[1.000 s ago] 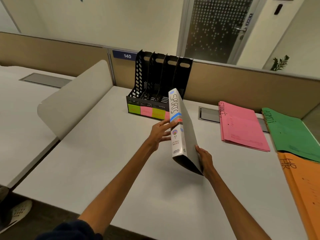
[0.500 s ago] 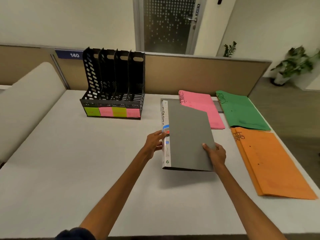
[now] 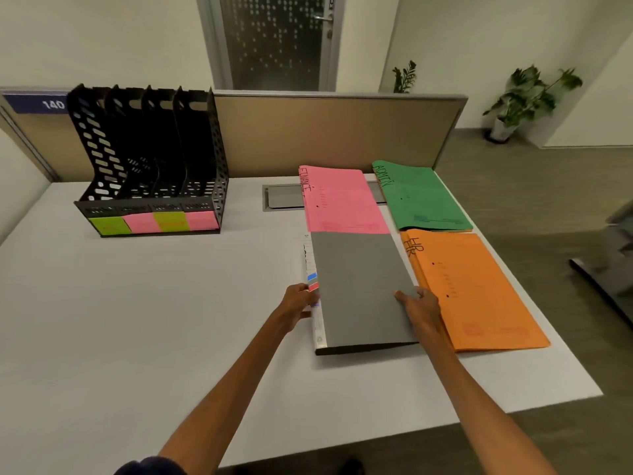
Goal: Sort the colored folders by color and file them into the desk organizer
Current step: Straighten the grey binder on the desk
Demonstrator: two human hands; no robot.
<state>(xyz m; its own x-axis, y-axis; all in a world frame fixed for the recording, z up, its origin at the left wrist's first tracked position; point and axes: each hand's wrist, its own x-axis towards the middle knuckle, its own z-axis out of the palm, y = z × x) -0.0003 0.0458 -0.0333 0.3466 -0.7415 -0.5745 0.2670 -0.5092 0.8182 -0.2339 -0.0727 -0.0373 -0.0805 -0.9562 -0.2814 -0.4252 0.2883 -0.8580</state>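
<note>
White matte desk, office partition behind. Left hand grips the grey binder at its printed spine; right hand pinches the free edge, thumb on the cover. The binder lies low between the pink folder and orange folder. Step looks like laying-out. Next move: lift one thin card folder and match it to a colour-tabbed slot in the black perforated organizer, well to the left.

Bare desk lies open toward the organizer; folders crowd the right side
</note>
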